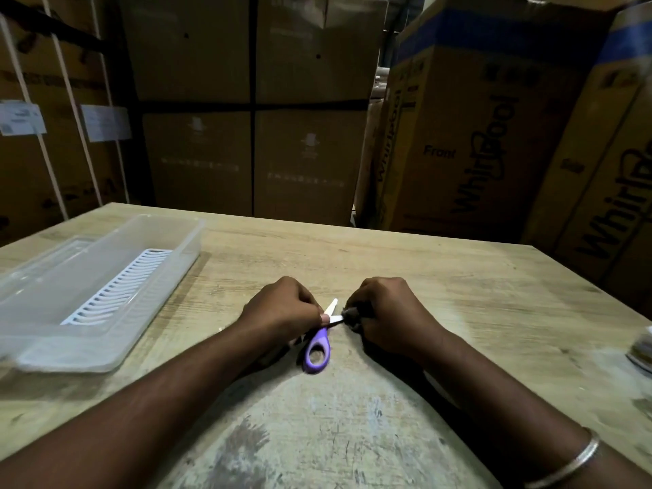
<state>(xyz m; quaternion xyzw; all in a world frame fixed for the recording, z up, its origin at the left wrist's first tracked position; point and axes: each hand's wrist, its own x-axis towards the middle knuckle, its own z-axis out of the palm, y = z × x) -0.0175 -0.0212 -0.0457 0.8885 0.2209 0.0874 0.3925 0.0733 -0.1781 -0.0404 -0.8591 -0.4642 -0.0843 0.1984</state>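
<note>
1. Tray [106, 361] of clear plastic sits at our far left on the table [423, 277].
2. Our left hand [278, 308] curls round the scissors [319, 347], purple handle toward us, white blades parted.
3. Our right hand [384, 315] pinches a small dark piece [349, 314] at the blade tips, mid-table.

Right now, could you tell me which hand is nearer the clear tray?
Left. The left hand is right of the tray; the right hand is farther right, beyond the scissors.
</note>
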